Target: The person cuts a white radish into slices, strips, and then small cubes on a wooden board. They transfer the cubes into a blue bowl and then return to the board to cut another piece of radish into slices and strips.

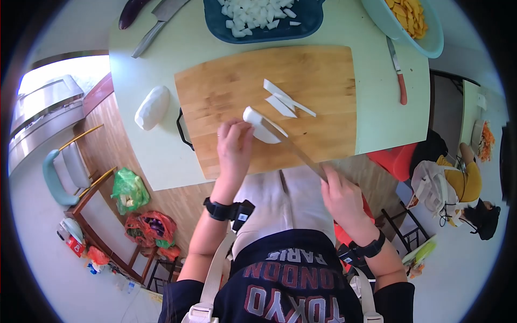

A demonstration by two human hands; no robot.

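On the wooden cutting board [226, 81] lies a piece of white vegetable [264, 131]. My left hand [235, 142] is closed, its fingertips at the left end of that piece. A knife [299, 152] is held by its handle in my right hand [344, 196], its blade along the piece's upper right side. A thin white slice shows beyond the blade. Several white slices [280, 102] lie farther up the board, some crossing each other. Left of the board, a larger whitish piece [153, 108] rests on the pale table [140, 70].
A blue tray [264, 36] of white cubes and a light blue bowl [431, 46] of orange slices stand at the back. A cleaver [159, 24] and an eggplant [131, 13] lie back left, a red-handled knife [400, 75] right. Another person [463, 185] is at the far right.
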